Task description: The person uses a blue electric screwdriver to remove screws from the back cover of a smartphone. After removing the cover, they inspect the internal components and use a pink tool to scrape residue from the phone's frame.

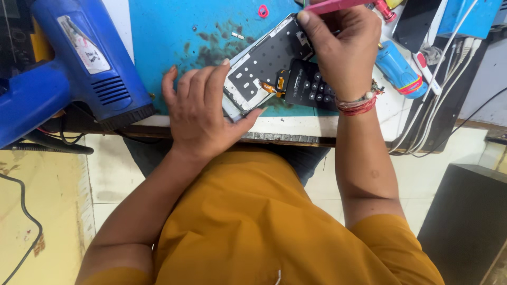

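Note:
An opened phone (264, 66), back cover off, lies tilted on a blue work mat (174, 31) at the table's near edge. My left hand (198, 108) presses on its lower end, fingers spread over the frame and thumb under the corner. My right hand (340, 50) is closed on a pink tool (338, 5) and rests over the phone's upper end, index finger touching the top corner. A black part with round holes (311, 87) lies beside the phone under my right wrist, joined by an orange flex strip (269, 87).
A large blue heat gun (74, 63) lies at the left on the table. A blue screwdriver handle (398, 68) and white cables (443, 89) sit at the right. A small pink ring (263, 10) lies on the mat. A dark box (470, 221) stands on the floor.

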